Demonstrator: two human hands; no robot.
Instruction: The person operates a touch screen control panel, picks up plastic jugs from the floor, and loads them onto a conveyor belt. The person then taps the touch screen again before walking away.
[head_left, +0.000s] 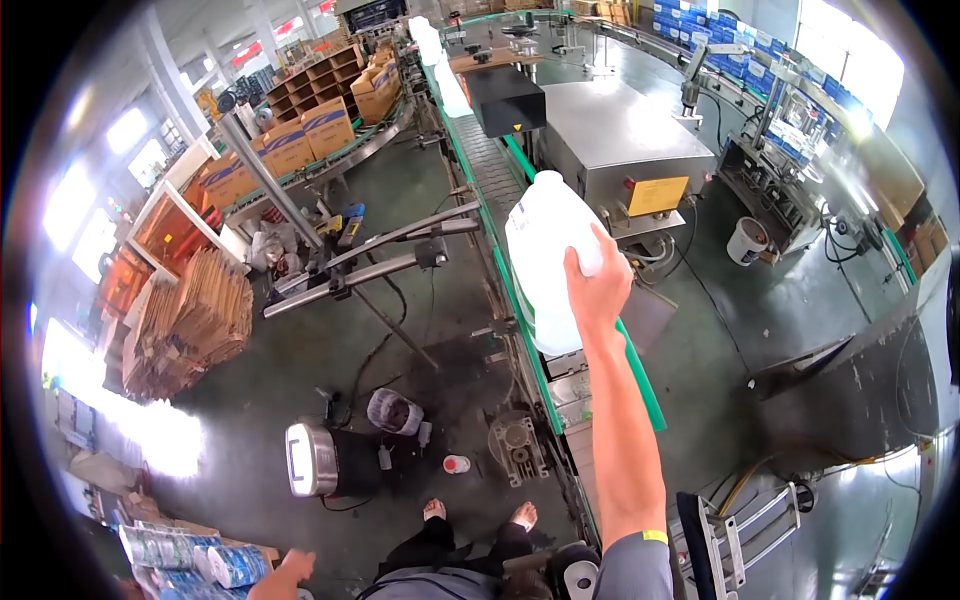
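My right hand (597, 285) is closed on the handle side of a large white plastic jug (545, 255). The jug stands on a narrow conveyor (487, 165) with green side rails, its capless neck toward the far end. Further up the line are more white jugs (450, 88), close to a black box-shaped housing (508, 100). Down at the lower left, my left hand (292, 565) hangs with fingers loosely apart and nothing visible in it. It is nearest to some blue-and-white wrapped packs (238, 566).
A steel cabinet (625, 130) flanks the conveyor on the right. Metal support bars (350, 275) jut out at left. On the floor are a motor unit (518, 447), a small red-and-white container (456, 464) and a white bucket (747, 242). Flattened cardboard (190, 325) is stacked at left.
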